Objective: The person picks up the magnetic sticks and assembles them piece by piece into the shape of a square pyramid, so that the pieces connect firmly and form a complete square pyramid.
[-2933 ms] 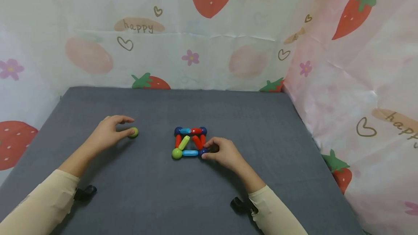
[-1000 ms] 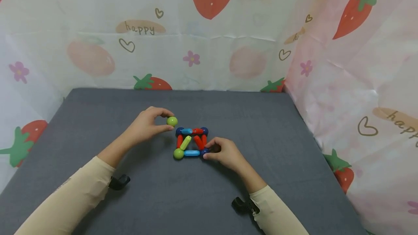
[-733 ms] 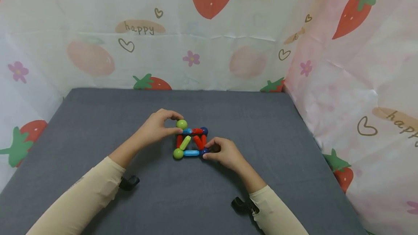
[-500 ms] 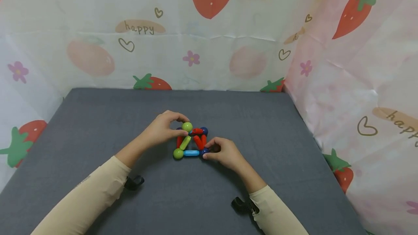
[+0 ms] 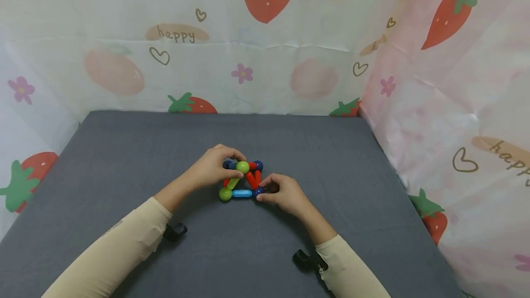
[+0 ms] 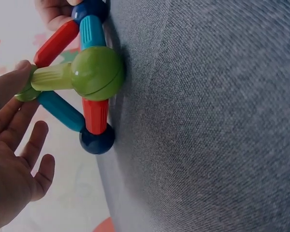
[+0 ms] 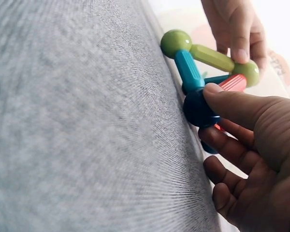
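A small frame of magnetic rods and balls stands on the grey table. My left hand (image 5: 213, 165) pinches a green ball (image 5: 242, 167) between thumb and fingers at the frame's top. The slanted green rod (image 7: 213, 58) and a red rod (image 5: 251, 180) meet this ball in the right wrist view. At the front right corner, my right hand (image 5: 285, 192) pinches a dark blue ball (image 7: 199, 108). A light blue rod (image 5: 242, 193) links that corner to another green ball (image 6: 97, 72) at front left. The left hand partly covers the frame's back left side in the head view.
The grey cloth-covered table (image 5: 331, 160) spreads around the frame. Behind it hangs a strawberry-print curtain (image 5: 273, 72), which also runs along the sides. Black wrist straps (image 5: 304, 260) stick out from both sleeves.
My left hand has carried the green ball from the table's left to the frame's top, lowering it over the slanted rods. The right hand keeps its hold on the dark blue ball.
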Action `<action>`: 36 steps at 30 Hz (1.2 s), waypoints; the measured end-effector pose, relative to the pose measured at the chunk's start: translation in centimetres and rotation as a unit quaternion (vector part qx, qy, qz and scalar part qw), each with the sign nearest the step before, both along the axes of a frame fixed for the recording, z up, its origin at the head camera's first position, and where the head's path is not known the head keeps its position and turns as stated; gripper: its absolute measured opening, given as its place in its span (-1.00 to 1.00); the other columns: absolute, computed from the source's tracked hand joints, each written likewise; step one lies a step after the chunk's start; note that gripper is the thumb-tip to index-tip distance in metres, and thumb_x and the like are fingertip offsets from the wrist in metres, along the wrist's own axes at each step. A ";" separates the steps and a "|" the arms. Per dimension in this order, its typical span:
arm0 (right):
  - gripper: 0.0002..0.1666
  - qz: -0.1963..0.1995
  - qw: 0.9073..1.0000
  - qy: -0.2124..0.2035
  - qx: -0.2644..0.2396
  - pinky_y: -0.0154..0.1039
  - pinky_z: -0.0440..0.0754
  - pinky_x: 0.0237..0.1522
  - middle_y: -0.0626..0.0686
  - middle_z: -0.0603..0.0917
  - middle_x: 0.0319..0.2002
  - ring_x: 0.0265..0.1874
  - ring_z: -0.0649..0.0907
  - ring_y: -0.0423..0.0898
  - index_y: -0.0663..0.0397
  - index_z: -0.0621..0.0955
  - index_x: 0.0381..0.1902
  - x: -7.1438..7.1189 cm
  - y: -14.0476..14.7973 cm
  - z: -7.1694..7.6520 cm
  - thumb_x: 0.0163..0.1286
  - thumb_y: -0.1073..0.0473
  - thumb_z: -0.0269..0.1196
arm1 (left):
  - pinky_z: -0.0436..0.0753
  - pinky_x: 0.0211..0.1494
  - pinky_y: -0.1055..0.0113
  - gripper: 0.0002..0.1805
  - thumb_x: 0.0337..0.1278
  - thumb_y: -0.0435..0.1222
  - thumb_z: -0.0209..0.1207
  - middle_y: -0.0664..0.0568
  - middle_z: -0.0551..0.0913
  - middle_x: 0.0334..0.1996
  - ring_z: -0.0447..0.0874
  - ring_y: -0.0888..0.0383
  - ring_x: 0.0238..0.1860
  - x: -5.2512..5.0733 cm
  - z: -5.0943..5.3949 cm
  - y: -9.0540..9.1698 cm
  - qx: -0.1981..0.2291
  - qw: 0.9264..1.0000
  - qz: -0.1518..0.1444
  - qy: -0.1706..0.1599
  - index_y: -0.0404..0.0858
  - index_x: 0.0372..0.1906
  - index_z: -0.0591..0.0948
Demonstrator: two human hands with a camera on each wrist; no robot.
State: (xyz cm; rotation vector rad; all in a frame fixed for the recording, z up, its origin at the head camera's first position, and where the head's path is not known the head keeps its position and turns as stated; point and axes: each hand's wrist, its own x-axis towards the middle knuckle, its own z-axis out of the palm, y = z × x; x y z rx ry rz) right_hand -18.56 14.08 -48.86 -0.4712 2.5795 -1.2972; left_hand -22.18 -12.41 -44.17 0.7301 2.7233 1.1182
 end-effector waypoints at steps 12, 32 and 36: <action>-0.67 -0.001 1.000 -0.005 0.008 -0.21 0.60 -0.42 -0.07 0.68 -0.33 -0.47 0.59 -0.11 -0.17 0.72 -0.11 -0.2 0.0 -0.1 0.20 -0.02 0.56 | 0.54 0.05 0.07 -0.60 0.16 -0.05 0.45 0.21 0.71 -0.03 0.50 -0.02 0.11 -0.1 -0.1 0.0 -0.013 1.000 -0.004 0.017 0.04 0.10 0.71; -0.67 -0.005 1.000 -0.006 0.002 -0.21 0.56 -0.39 -0.07 0.68 -0.32 -0.43 0.58 -0.10 -0.18 0.73 -0.11 -0.2 0.1 0.0 0.19 -0.02 0.56 | 0.55 0.10 0.05 -0.58 0.20 -0.08 0.44 0.15 0.69 0.02 0.51 0.01 0.11 0.0 0.2 0.2 -0.021 1.000 -0.009 0.008 0.00 0.14 0.69; -0.67 -0.003 1.000 -0.004 0.003 -0.22 0.55 -0.40 -0.06 0.68 -0.32 -0.43 0.57 -0.10 -0.17 0.73 -0.11 -0.2 0.0 -0.1 0.19 -0.02 0.56 | 0.54 0.15 0.02 -0.58 0.18 -0.09 0.45 0.17 0.70 0.04 0.52 0.01 0.12 0.4 0.0 0.0 -0.008 1.000 -0.002 0.007 0.01 0.14 0.69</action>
